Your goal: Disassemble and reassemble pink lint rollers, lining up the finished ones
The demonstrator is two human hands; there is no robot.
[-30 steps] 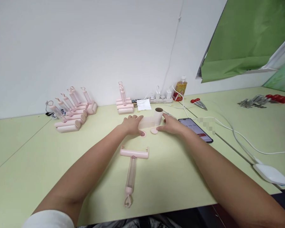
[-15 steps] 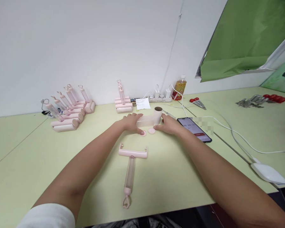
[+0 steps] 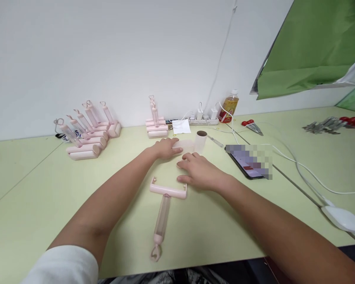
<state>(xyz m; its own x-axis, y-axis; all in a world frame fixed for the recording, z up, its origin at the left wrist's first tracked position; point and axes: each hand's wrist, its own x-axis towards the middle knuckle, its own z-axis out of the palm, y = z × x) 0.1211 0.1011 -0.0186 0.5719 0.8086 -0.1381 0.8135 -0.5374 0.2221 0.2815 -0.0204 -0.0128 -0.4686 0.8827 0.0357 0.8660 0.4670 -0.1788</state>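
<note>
My left hand (image 3: 165,148) is at the left end of a translucent half-round cover (image 3: 186,145), its thumb and fingers around that end. A white sticky-paper roll (image 3: 200,142) with a cardboard core stands upright at the cover's right end. My right hand (image 3: 198,171) hovers palm down just in front, fingers apart and thumb spread. Its fingertips are over a small pink round cap (image 3: 179,163), mostly hidden; whether they touch it I cannot tell. Nearer me lies a pink lint roller handle (image 3: 168,192) with a clear grip and a heart-shaped loop, its two arms pointing away.
Several pink lint rollers (image 3: 83,152) stand at the left, with more (image 3: 157,134) by the wall. A phone (image 3: 245,163) lies right of my right hand. Behind are a power strip (image 3: 207,122), white paper (image 3: 181,126) and a drink bottle (image 3: 229,106). White cables cross the right side.
My right hand has left the paper roll and come nearer me and leftward, over the round caps. My left thumb has moved off a cap to the cover. The view has shifted slightly.
</note>
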